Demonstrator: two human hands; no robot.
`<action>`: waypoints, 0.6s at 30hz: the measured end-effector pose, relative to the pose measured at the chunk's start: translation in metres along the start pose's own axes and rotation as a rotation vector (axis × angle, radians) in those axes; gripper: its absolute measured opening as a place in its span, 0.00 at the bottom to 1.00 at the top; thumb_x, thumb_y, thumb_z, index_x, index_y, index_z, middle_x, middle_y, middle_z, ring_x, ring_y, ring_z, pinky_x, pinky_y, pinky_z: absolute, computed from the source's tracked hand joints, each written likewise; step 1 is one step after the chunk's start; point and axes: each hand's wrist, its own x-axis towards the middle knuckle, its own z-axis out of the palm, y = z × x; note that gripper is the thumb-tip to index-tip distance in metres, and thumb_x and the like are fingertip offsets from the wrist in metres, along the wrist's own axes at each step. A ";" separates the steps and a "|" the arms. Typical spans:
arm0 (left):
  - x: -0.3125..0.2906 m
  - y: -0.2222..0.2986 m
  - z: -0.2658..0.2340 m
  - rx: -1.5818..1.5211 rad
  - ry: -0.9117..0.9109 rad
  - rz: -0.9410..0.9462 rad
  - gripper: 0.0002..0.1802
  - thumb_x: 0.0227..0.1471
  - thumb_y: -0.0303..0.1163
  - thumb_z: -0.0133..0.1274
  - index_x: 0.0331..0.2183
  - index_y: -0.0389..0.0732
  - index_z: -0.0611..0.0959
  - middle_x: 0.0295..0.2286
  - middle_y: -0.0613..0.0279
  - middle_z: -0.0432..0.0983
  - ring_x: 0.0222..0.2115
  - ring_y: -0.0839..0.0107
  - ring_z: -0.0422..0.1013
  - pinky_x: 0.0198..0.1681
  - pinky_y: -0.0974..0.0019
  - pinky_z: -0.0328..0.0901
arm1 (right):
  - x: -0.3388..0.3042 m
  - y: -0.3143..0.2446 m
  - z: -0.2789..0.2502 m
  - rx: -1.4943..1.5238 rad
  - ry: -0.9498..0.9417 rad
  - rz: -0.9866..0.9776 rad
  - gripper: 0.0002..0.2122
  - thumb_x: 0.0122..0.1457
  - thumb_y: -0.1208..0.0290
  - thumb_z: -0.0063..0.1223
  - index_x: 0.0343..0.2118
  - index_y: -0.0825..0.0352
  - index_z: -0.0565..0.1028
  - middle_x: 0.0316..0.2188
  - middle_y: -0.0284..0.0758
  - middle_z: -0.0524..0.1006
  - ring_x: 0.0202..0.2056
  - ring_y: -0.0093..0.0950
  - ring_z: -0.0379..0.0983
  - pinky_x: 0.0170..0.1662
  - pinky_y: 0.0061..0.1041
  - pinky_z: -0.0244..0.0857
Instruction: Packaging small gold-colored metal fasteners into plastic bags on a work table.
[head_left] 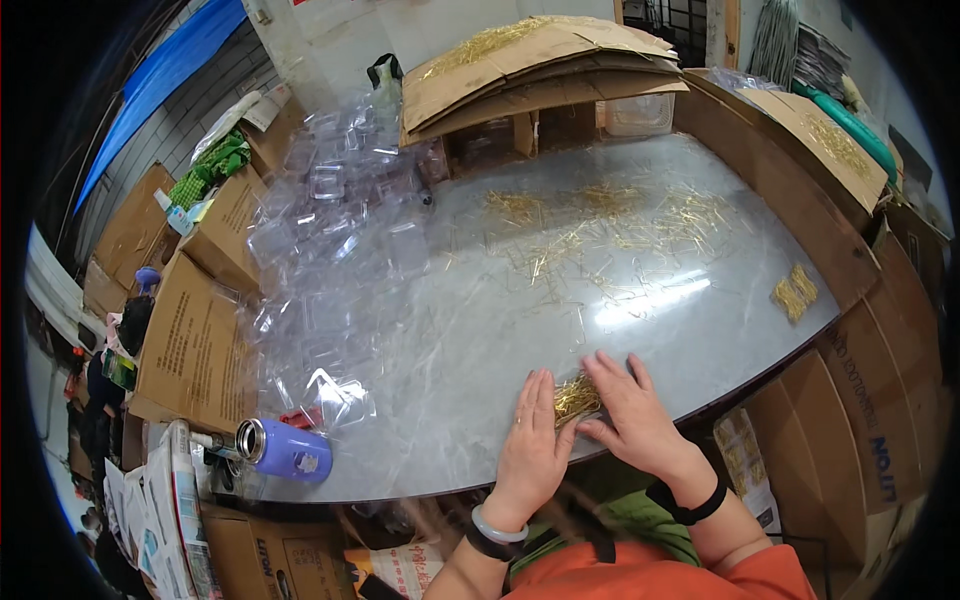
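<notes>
A small bundle of thin gold-coloured wire pieces [575, 400] lies near the table's front edge, between my two hands. Along its left side rests my left hand [533, 440], fingers stretched out and close together. My right hand [632, 415] flanks it on the right with fingers spread and extended. Both thumbs come together at the bundle's near end. Parts of the bundle are hidden under the hands. Farther off, many loose gold wire pieces [560, 250] are scattered over the grey tabletop [450, 400]. Two gathered bundles [795, 292] lie side by side at the right edge.
Clear plastic boxes [340, 230] heap up on the table's left. A purple bottle [290, 450] stands uncapped at the front left corner. Cardboard sheets [540, 70] carrying more wire cover a divided box at the back. Cardboard boxes [195, 340] line the left side; a cardboard wall [780, 170] borders the right.
</notes>
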 end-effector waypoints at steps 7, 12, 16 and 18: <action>-0.003 -0.002 -0.002 -0.071 0.007 -0.030 0.45 0.56 0.27 0.57 0.68 0.30 0.53 0.63 0.35 0.58 0.64 0.39 0.58 0.66 0.49 0.56 | -0.004 -0.006 0.007 -0.017 0.112 -0.025 0.33 0.56 0.61 0.66 0.63 0.66 0.66 0.62 0.47 0.66 0.66 0.50 0.59 0.68 0.55 0.48; -0.002 -0.003 -0.010 -0.173 0.014 -0.020 0.51 0.49 0.25 0.56 0.68 0.28 0.49 0.62 0.32 0.59 0.64 0.38 0.58 0.66 0.48 0.57 | 0.004 -0.024 0.016 -0.138 0.229 0.007 0.28 0.54 0.55 0.67 0.56 0.63 0.75 0.60 0.47 0.68 0.62 0.50 0.62 0.65 0.59 0.48; -0.002 0.000 -0.012 -0.230 -0.012 -0.038 0.53 0.47 0.24 0.54 0.69 0.28 0.45 0.62 0.32 0.59 0.63 0.38 0.59 0.65 0.48 0.57 | 0.013 -0.035 0.028 -0.151 0.271 0.105 0.27 0.52 0.56 0.68 0.53 0.63 0.76 0.59 0.47 0.69 0.61 0.48 0.63 0.64 0.58 0.49; -0.003 -0.001 -0.012 -0.222 -0.016 -0.026 0.54 0.47 0.24 0.54 0.69 0.29 0.44 0.62 0.32 0.59 0.63 0.38 0.59 0.65 0.48 0.58 | 0.014 -0.033 0.034 -0.111 0.285 0.131 0.27 0.51 0.56 0.68 0.53 0.63 0.76 0.59 0.46 0.69 0.60 0.48 0.63 0.64 0.58 0.49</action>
